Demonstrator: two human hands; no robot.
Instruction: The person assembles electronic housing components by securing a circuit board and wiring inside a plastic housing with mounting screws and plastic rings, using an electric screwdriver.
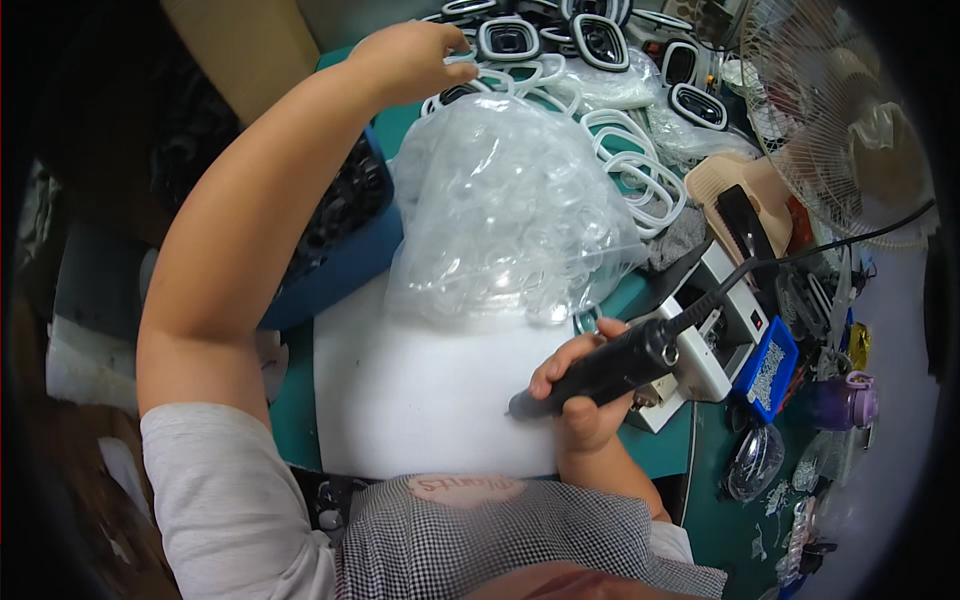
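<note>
My right hand [590,400] is wrapped round a black electric screwdriver [605,370], its tip pointing down to the left, close over a white mat [430,400]. A black cord [720,290] runs from its back end. At the far end of my outstretched arm, my left hand [410,60] reaches the pile of parts, thumb and forefinger apart beside some pale ring frames [525,75]. Its other fingers are partly hidden. Between my hands lies a large clear plastic bag [500,210] full of small transparent parts, resting partly on the mat.
Black parts with white rims [600,42] are heaped at the back. A blue bin [340,270] of black parts stands left. To the right are a white boxy device [715,330], a blue tray [768,370] of screws, a fan [850,110] and a purple bottle [845,400].
</note>
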